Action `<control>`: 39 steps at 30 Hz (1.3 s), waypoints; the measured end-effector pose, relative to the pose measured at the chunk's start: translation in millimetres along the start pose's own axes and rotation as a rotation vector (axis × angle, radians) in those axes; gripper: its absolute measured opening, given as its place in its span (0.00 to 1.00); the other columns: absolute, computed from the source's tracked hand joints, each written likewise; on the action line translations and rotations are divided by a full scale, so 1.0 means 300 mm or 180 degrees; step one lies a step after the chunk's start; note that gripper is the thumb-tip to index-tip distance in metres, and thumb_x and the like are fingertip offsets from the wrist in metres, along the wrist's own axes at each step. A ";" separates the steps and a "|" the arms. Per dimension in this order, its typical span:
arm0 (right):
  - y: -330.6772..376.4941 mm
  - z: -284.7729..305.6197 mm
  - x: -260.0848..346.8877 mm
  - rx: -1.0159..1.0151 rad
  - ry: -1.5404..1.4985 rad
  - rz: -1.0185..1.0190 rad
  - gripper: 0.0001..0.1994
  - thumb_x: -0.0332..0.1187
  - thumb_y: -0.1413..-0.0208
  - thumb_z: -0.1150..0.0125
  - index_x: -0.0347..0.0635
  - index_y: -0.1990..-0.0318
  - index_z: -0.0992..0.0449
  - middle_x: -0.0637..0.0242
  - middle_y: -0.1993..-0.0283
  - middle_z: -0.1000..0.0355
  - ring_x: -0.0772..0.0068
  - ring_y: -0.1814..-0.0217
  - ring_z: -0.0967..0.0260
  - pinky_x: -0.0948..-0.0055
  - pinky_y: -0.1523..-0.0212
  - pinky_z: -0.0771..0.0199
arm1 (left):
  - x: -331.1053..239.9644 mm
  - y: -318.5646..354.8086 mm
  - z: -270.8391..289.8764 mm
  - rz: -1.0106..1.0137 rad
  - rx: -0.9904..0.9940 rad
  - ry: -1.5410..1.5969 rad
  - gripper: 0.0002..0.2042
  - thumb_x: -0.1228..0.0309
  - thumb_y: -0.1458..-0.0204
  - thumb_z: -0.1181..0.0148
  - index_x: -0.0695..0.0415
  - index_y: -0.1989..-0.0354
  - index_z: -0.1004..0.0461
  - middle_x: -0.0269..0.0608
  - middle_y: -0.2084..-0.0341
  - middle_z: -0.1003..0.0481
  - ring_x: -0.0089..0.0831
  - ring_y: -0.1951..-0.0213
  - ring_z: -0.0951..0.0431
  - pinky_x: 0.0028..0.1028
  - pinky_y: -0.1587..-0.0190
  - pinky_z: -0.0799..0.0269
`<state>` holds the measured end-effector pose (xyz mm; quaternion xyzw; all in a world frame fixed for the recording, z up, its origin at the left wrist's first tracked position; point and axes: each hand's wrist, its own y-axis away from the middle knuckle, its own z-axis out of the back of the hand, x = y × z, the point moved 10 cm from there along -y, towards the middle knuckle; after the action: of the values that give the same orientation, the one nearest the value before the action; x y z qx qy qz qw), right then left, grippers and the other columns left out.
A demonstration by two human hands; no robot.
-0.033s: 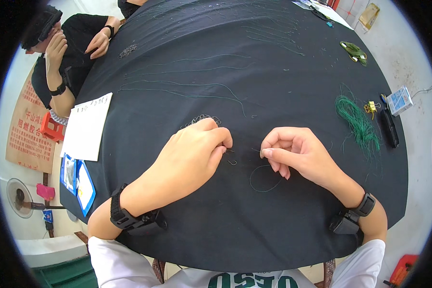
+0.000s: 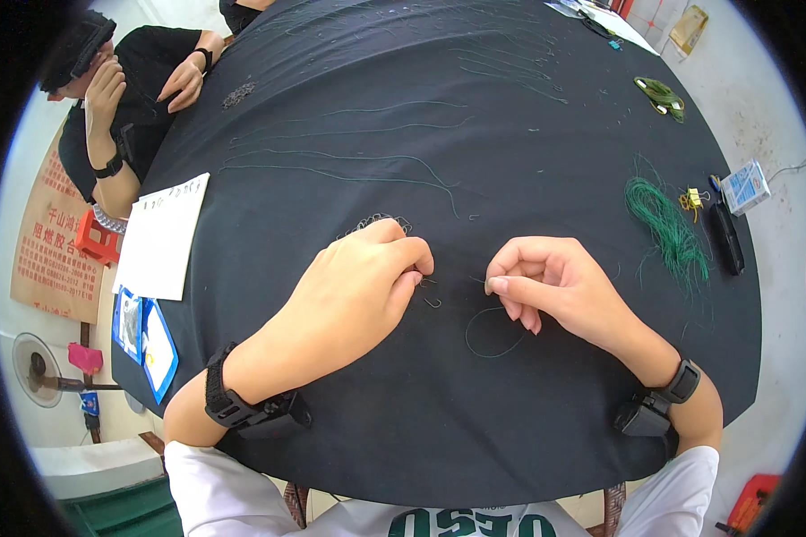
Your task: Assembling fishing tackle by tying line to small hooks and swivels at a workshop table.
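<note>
My left hand [image 2: 358,291] is closed in a pinch over the near middle of the black-covered table. A small metal fish hook [image 2: 433,303] shows its bend just below these fingertips; the pinched part is mostly hidden. A pile of hooks [image 2: 381,220] lies just beyond this hand, partly covered by it. Across a short gap to the right, my right hand [image 2: 555,285] pinches a thin green fishing line [image 2: 467,336] between thumb and forefinger. The line curves in a loop below the fingers, and a short end points toward the left hand.
Cut green lines [image 2: 349,180] lie stretched across the black cloth [image 2: 421,421]. A green line bundle [image 2: 663,228], yellow clip [image 2: 691,202], black case [image 2: 725,237] and small box [image 2: 744,188] sit at right. White paper [image 2: 163,242] is at left. A co-worker [image 2: 143,80] sits far left.
My two hands, the hook and the line stay in place. The co-worker's lower hand shifts very slightly.
</note>
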<state>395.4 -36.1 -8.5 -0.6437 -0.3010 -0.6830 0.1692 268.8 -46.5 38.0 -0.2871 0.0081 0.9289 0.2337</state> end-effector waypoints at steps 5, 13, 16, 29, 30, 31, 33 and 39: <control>0.003 -0.004 -0.004 0.0005 0.0040 -0.0043 0.05 0.30 0.42 0.45 0.38 0.67 0.26 0.72 0.78 0.30 0.87 0.79 0.35 0.86 0.80 0.36 | -0.004 0.004 0.004 0.0055 0.0033 0.0026 0.05 0.76 0.52 0.41 0.60 0.67 0.26 0.42 0.71 0.28 0.34 0.72 0.27 0.29 0.68 0.32; -0.002 -0.003 -0.010 0.0003 0.0039 -0.0082 0.05 0.30 0.42 0.45 0.38 0.66 0.27 0.72 0.78 0.30 0.87 0.79 0.35 0.86 0.80 0.36 | 0.003 -0.001 -0.032 -0.0049 0.0248 0.0375 0.03 0.77 0.52 0.41 0.61 0.71 0.28 0.39 0.76 0.32 0.29 0.75 0.31 0.27 0.71 0.34; -0.001 0.003 -0.007 -0.0024 0.0018 -0.0080 0.05 0.30 0.42 0.45 0.38 0.66 0.27 0.73 0.78 0.30 0.87 0.79 0.35 0.86 0.80 0.36 | -0.017 -0.004 -0.010 -0.0181 0.0068 0.0363 0.03 0.77 0.52 0.41 0.62 0.72 0.29 0.39 0.75 0.32 0.29 0.76 0.31 0.27 0.72 0.35; 0.093 0.000 0.130 -0.0735 0.0964 0.1088 0.02 0.25 0.46 0.41 0.37 0.66 0.25 0.74 0.80 0.32 0.90 0.80 0.39 0.85 0.80 0.40 | -0.139 0.030 0.038 -0.0664 -0.0585 0.1180 0.07 0.79 0.53 0.39 0.62 0.65 0.28 0.43 0.73 0.26 0.34 0.75 0.24 0.27 0.73 0.29; 0.107 -0.010 0.164 -0.0805 0.1183 0.1321 0.02 0.25 0.47 0.41 0.37 0.66 0.25 0.73 0.81 0.32 0.90 0.80 0.38 0.84 0.80 0.39 | -0.145 0.034 0.041 -0.0666 -0.0584 0.1191 0.07 0.79 0.53 0.39 0.62 0.65 0.28 0.43 0.73 0.26 0.34 0.75 0.24 0.27 0.73 0.29; 0.113 -0.018 0.182 -0.0799 0.1257 0.1384 0.03 0.23 0.49 0.40 0.38 0.66 0.25 0.70 0.81 0.32 0.87 0.81 0.37 0.83 0.80 0.38 | -0.156 0.042 0.059 -0.0722 -0.0737 0.1086 0.08 0.81 0.55 0.37 0.64 0.66 0.26 0.44 0.72 0.24 0.31 0.74 0.23 0.25 0.71 0.28; 0.125 -0.022 0.201 -0.0870 0.1357 0.1548 0.03 0.23 0.49 0.39 0.38 0.67 0.24 0.69 0.80 0.31 0.86 0.82 0.37 0.83 0.81 0.38 | -0.165 0.047 0.077 -0.0771 -0.0882 0.0986 0.08 0.82 0.57 0.36 0.65 0.66 0.25 0.45 0.71 0.23 0.28 0.72 0.21 0.23 0.70 0.26; 0.144 -0.031 0.239 -0.0994 0.1561 0.1760 0.04 0.21 0.52 0.38 0.38 0.67 0.23 0.67 0.78 0.29 0.82 0.83 0.35 0.82 0.82 0.38 | -0.204 0.063 0.107 -0.1122 -0.1131 0.0811 0.08 0.83 0.60 0.34 0.65 0.71 0.24 0.45 0.73 0.23 0.32 0.72 0.22 0.25 0.70 0.27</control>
<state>406.8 -63.7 70.4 -0.5363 0.0403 -0.7826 0.3135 287.9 -84.8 95.3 -0.4350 -0.1757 0.8172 0.3348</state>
